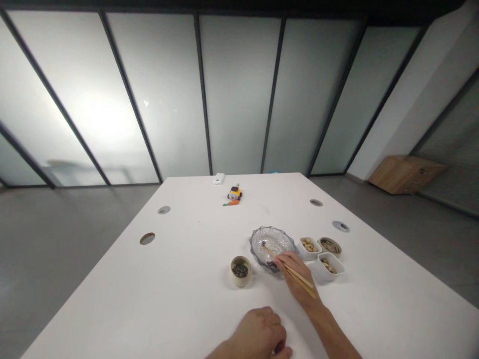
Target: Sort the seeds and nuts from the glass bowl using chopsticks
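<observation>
Head view: two bare hands work above a white bench [187, 279]. The right hand [295, 274] is closed around a pair of wooden chopsticks [299, 280], which slant forward and to the left, their tips inside a scalloped clear glass dish [286, 243]. A small dark piece [263, 244] lies at the tips; whether they grip it cannot be told. More dark pieces [272, 265] lie near the dish's near edge, just beside the fingers. The left hand [260, 331] is loosely curled, low over the near part of the bench; whether it encloses anything cannot be told.

Left of the dish, and nearer the wearer, stands a round cream cup [240, 283] containing dark seeds [240, 270]. Grouped to the right of the dish are three containers: a white square bowl [308, 256] of pale nuts [309, 245], a second white bowl [339, 268] of tan pieces [328, 265] nearer the wearer, and a round bowl [340, 250] of slender pieces [330, 245]. Farther back lie an orange toy carrot [233, 203] with a green end, a yellow toy vehicle [235, 192] just behind it, and a white object [219, 178] near the far edge.
</observation>
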A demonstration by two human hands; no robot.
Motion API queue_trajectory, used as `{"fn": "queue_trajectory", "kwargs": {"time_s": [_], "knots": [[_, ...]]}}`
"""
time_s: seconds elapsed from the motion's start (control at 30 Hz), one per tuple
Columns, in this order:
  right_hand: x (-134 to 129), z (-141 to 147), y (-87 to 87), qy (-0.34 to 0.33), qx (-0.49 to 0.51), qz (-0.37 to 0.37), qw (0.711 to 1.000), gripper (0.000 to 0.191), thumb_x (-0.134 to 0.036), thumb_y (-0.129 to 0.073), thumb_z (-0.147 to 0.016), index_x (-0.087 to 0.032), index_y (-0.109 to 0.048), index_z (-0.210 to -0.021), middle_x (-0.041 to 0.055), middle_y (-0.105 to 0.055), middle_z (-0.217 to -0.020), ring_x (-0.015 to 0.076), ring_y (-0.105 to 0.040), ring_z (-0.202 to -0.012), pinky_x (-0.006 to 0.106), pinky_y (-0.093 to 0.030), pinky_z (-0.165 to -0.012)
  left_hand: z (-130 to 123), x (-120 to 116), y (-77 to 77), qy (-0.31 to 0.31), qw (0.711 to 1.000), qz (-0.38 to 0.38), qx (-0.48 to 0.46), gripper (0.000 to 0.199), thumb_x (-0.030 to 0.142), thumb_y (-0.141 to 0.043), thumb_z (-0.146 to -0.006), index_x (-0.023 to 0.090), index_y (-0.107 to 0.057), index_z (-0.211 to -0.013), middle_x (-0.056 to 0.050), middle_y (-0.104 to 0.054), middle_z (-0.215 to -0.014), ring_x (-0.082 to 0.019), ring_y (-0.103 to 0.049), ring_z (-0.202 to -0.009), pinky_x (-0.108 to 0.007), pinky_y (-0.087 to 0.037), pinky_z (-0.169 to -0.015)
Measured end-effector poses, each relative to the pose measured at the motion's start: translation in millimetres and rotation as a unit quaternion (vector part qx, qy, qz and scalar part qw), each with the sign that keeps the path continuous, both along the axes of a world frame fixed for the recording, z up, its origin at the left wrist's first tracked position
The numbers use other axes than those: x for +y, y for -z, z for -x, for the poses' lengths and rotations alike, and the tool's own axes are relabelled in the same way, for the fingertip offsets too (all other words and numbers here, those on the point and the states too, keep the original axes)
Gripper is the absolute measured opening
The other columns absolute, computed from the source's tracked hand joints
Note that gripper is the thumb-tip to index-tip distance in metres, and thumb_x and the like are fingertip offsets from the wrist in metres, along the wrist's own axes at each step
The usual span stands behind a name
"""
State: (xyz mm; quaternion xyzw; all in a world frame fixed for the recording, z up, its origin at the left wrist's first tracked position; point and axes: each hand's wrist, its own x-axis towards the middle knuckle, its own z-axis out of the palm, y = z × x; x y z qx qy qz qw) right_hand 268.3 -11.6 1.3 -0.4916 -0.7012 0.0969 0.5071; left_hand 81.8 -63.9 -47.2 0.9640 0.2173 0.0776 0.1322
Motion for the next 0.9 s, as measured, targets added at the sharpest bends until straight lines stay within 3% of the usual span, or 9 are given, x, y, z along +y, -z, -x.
{"fn": "queue_trajectory", "kwargs": {"time_s": [0.23, 0.4, 0.6, 0.73, 0.9], "knots": [[1, 1, 1.9, 0.004, -0.016, -0.038, 0.999, 0.023, -0.031, -0.057, -0.102, -0.021, -0.075, -0.092, 0.0057, -0.070, -0.090, 0.0186, -0.071, -0.081, 0.029, -0.060, -0.075, 1, -1, -3.2, -0.002, 1.000, 0.001, 0.010, 0.023, 0.038, -0.080, -0.087, 0.019, -0.067, -0.083, 0.000, -0.071, -0.080, -0.018, -0.062, -0.075, -0.027, -0.047, -0.072], [-2, -2, -2.4, 0.020, -0.013, -0.055, 0.998, 0.023, -0.034, -0.058, -0.102, -0.021, -0.075, -0.093, 0.0065, -0.071, -0.091, 0.0195, -0.071, -0.086, 0.031, -0.060, -0.079, 1, -4, -3.0, -0.019, 1.000, 0.007, -0.002, 0.023, 0.038, -0.080, -0.086, 0.020, -0.066, -0.082, 0.000, -0.071, -0.082, -0.018, -0.063, -0.077, -0.027, -0.047, -0.072], [-6, -12, -14.0, -0.036, -0.044, 0.015, 0.998, 0.025, -0.038, -0.057, -0.103, -0.024, -0.074, -0.091, 0.0052, -0.071, -0.092, 0.0190, -0.069, -0.085, 0.030, -0.058, -0.079, 1, -3, -4.7, -0.018, 1.000, 0.015, -0.002, 0.023, 0.036, -0.082, -0.086, 0.020, -0.066, -0.080, 0.001, -0.071, -0.081, -0.017, -0.063, -0.075, -0.026, -0.045, -0.069], [2, -17, -12.9, -0.052, -0.053, 0.029, 0.997, 0.029, -0.043, -0.056, -0.103, -0.024, -0.073, -0.089, 0.0052, -0.071, -0.092, 0.0199, -0.068, -0.086, 0.032, -0.058, -0.081, 2, -2, -7.3, -0.013, 1.000, 0.005, -0.005, 0.025, 0.037, -0.082, -0.085, 0.020, -0.066, -0.079, 0.001, -0.070, -0.079, -0.017, -0.061, -0.073, -0.025, -0.044, -0.067], [18, -15, -7.7, -0.055, -0.047, 0.021, 0.997, 0.029, -0.043, -0.054, -0.103, -0.024, -0.072, -0.089, 0.0048, -0.070, -0.092, 0.0213, -0.067, -0.090, 0.035, -0.056, -0.086, -2, 3, 7.0, 0.005, 1.000, -0.027, -0.005, 0.030, 0.041, -0.083, -0.085, 0.020, -0.064, -0.075, 0.001, -0.070, -0.074, -0.017, -0.060, -0.068, -0.026, -0.040, -0.062]]}}
